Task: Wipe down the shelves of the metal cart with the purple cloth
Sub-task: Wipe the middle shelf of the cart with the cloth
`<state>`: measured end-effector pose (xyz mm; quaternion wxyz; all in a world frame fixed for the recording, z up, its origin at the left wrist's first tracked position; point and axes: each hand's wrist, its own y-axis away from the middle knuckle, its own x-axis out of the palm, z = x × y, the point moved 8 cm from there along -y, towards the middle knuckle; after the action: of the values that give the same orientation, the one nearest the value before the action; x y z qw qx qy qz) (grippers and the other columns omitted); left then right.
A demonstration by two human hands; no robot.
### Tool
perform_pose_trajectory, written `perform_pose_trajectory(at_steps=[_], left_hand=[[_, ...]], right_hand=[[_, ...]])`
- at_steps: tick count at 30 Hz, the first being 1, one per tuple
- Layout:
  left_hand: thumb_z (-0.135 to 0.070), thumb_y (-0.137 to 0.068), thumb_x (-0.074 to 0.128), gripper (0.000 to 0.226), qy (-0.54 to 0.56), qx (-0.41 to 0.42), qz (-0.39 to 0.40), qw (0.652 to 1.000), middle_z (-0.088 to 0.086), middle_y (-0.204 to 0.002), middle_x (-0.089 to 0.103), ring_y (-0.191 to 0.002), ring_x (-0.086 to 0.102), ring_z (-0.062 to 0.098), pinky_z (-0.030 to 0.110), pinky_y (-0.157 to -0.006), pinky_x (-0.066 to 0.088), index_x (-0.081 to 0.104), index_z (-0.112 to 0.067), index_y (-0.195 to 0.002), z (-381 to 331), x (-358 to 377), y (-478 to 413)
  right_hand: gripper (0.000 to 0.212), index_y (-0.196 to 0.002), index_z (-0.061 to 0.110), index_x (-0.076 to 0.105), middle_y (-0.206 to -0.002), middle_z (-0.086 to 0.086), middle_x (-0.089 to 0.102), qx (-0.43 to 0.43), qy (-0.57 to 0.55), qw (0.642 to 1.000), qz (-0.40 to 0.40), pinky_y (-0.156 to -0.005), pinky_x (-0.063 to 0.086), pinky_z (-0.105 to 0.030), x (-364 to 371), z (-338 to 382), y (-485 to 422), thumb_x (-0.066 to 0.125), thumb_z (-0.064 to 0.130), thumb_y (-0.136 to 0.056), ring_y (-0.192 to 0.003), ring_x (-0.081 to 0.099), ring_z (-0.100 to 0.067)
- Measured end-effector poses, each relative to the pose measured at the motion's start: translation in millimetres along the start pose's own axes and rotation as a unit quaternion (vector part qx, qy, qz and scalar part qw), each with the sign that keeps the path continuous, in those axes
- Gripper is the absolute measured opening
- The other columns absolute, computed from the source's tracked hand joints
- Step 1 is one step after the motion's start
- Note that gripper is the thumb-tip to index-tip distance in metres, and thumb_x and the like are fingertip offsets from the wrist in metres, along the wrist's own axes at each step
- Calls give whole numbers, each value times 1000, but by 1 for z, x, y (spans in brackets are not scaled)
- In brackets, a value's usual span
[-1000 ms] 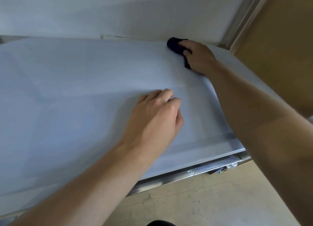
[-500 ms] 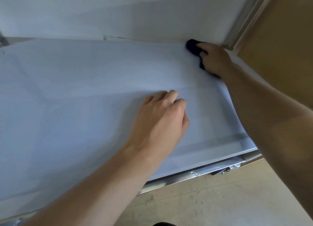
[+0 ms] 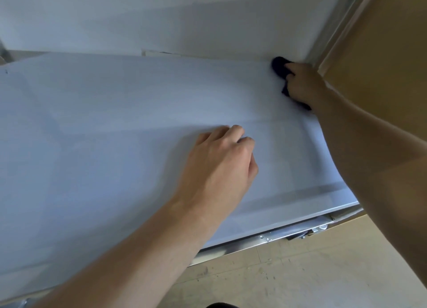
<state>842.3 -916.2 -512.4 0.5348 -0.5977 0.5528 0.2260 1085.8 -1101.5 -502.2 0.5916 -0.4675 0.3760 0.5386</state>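
The metal cart's top shelf (image 3: pixel 104 123) is a wide, pale grey-blue sheet that fills most of the view. My right hand (image 3: pixel 302 83) grips the dark purple cloth (image 3: pixel 278 67) at the shelf's far right corner, against the wall. The cloth bunches out ahead of my fingers, and a strip of it shows under my palm. My left hand (image 3: pixel 221 162) rests on the middle of the shelf with its fingers loosely bent and holds nothing.
A white wall (image 3: pixel 184 19) runs along the shelf's far edge. A brown wooden panel (image 3: pixel 381 53) stands close on the right. Below the near edge are the cart's metal rail (image 3: pixel 265 237) and a light wood floor (image 3: pixel 300 273).
My right hand has slid the cloth rightward along the back edge into the far right corner. My left hand has stayed on the shelf.
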Motion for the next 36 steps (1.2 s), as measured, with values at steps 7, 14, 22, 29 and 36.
perform_pose_trajectory(at_steps=[7, 14, 22, 29, 36], left_hand=[[-25, -84, 44, 31, -2, -4, -4, 1000, 1, -103, 66, -96, 63, 23, 39, -83, 48, 72, -15, -94, 0, -1, 0], [-25, -84, 45, 32, -4, -1, -4, 1000, 3, -105, 68, -95, 64, 24, 39, -84, 50, 73, -11, -94, -2, -1, 0], [-24, -84, 41, 33, -1, 3, 4, 1000, 4, -106, 67, -95, 63, 27, 38, -83, 48, 71, -12, -92, -3, -1, -1], [-24, -87, 44, 32, 8, -1, 5, 1000, 6, -109, 66, -96, 62, 30, 42, -85, 49, 70, -8, -99, -2, -2, -1], [-22, -86, 44, 32, 13, 7, -7, 1000, 6, -106, 67, -94, 63, 30, 40, -84, 50, 71, -9, -96, -3, -2, -1]], right_hand=[[43, -144, 22, 43, -151, 3, 40, -211, -28, 976, 34, -104, 19, -12, 19, 96, 52, 43, 16, -101, -139, 35, -16], [43, -144, 22, 43, -151, 4, 40, -218, -37, 974, 43, -99, 16, -6, 0, 65, 99, 43, 15, -102, -138, 36, -15], [45, -148, 21, 36, -157, 1, 28, -34, 15, 999, 11, -110, 25, -27, -22, -3, 114, 36, 17, -103, -141, 31, -24], [42, -143, 20, 44, -152, 4, 38, -193, -18, 981, 3, -108, 23, -19, -9, 58, 161, 41, 15, -101, -138, 37, -18], [44, -145, 23, 42, -151, -1, 40, 22, 35, 999, -21, -106, 33, -31, -40, -36, 134, 39, 16, -101, -133, 42, -30]])
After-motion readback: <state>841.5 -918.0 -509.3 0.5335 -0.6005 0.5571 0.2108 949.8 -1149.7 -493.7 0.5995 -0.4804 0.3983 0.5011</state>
